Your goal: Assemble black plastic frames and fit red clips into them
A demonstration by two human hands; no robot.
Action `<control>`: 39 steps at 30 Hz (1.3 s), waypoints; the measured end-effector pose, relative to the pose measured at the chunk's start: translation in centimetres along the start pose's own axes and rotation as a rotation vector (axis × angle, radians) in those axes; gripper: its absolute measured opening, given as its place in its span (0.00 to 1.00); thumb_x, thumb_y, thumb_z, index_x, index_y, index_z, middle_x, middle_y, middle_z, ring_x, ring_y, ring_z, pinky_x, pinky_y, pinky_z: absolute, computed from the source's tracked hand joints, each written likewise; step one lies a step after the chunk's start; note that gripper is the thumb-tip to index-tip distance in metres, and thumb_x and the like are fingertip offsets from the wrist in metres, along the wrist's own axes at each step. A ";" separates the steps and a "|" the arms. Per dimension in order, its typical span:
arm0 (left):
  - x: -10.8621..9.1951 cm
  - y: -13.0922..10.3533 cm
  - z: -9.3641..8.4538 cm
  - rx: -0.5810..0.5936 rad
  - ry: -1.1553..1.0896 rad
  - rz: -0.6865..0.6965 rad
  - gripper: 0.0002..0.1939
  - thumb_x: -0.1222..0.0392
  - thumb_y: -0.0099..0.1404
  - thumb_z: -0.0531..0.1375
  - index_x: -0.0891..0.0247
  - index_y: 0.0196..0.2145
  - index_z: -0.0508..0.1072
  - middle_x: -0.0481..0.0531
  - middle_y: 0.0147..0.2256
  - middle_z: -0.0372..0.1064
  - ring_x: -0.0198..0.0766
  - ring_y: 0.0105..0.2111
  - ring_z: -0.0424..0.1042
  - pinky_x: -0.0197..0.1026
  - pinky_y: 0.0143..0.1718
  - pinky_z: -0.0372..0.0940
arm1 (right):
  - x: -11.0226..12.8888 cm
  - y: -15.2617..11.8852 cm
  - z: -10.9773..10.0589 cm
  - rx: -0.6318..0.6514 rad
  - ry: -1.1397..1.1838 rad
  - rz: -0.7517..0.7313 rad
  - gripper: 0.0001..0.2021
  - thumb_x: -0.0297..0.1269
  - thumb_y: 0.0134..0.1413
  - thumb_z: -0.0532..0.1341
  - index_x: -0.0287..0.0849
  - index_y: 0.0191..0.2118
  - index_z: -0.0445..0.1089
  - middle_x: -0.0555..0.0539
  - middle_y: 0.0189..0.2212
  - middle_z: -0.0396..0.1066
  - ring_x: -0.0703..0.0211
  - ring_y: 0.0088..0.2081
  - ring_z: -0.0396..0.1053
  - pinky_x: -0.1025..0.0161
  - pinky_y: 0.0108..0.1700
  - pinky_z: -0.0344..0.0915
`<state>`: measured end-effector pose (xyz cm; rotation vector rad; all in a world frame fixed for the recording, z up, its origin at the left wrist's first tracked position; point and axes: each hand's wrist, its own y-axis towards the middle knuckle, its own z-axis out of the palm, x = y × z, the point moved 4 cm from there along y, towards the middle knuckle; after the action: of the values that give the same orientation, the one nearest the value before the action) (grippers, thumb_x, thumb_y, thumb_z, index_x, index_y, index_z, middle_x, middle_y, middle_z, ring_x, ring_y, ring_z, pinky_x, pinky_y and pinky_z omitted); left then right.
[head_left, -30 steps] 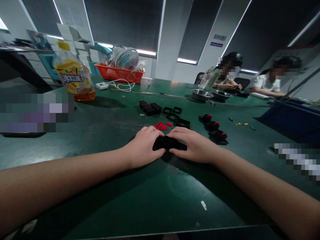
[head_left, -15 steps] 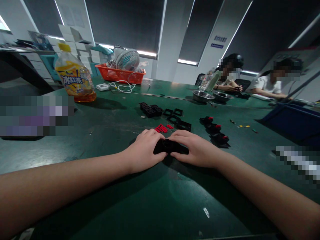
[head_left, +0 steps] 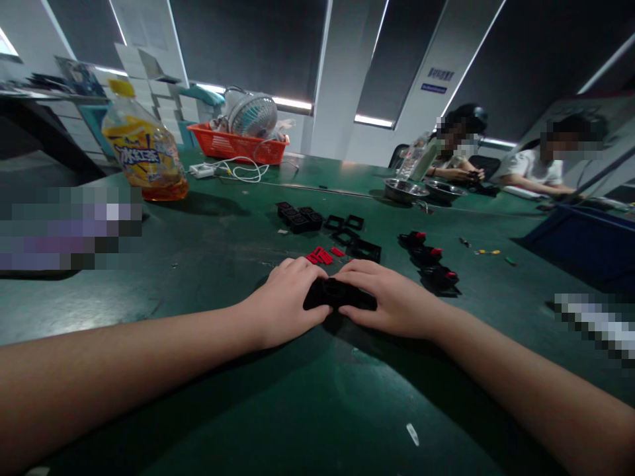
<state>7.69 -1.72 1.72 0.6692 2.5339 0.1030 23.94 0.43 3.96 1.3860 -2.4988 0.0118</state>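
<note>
My left hand [head_left: 290,294] and my right hand [head_left: 384,295] are closed on opposite ends of one black plastic part [head_left: 335,291], held low over the green table [head_left: 278,403]. Thumbs face me; the other fingers curl over the far side and hide much of the part. Just beyond my fingertips lie small red plastic pieces [head_left: 320,255]. Behind those are black square frames [head_left: 344,236] and a cluster of black blocks [head_left: 299,218]. To the right of my right hand stand several black assemblies with red tips [head_left: 429,254].
A bottle of amber drink [head_left: 143,145] stands at the left, near an orange basket [head_left: 238,142] with a fan and a white cable [head_left: 248,170]. Metal bowls [head_left: 404,190] are farther back. A blue bin [head_left: 580,244] sits at the right. Two people [head_left: 533,168] sit across the table.
Both hands keep their grip on the black part, almost unmoved. The view has shifted very slightly.
</note>
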 end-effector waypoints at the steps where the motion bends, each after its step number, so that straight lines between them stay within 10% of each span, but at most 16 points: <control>1: 0.0 0.0 0.0 0.001 0.006 0.000 0.18 0.57 0.62 0.62 0.66 0.48 0.72 0.59 0.48 0.69 0.52 0.51 0.65 0.53 0.55 0.62 | 0.0 0.0 0.0 -0.002 -0.001 -0.001 0.15 0.36 0.58 0.62 0.36 0.49 0.72 0.38 0.47 0.71 0.50 0.48 0.70 0.53 0.51 0.68; 39: -0.2 0.0 0.0 0.043 0.042 0.003 0.18 0.57 0.63 0.61 0.66 0.50 0.71 0.60 0.49 0.70 0.54 0.54 0.65 0.55 0.57 0.60 | 0.1 -0.1 -0.1 -0.016 -0.011 -0.047 0.14 0.37 0.59 0.61 0.40 0.49 0.71 0.40 0.46 0.72 0.50 0.48 0.70 0.53 0.51 0.69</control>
<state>7.80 -1.78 1.83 0.6949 2.5820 0.0647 24.00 0.33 4.04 1.4417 -2.4692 -0.0259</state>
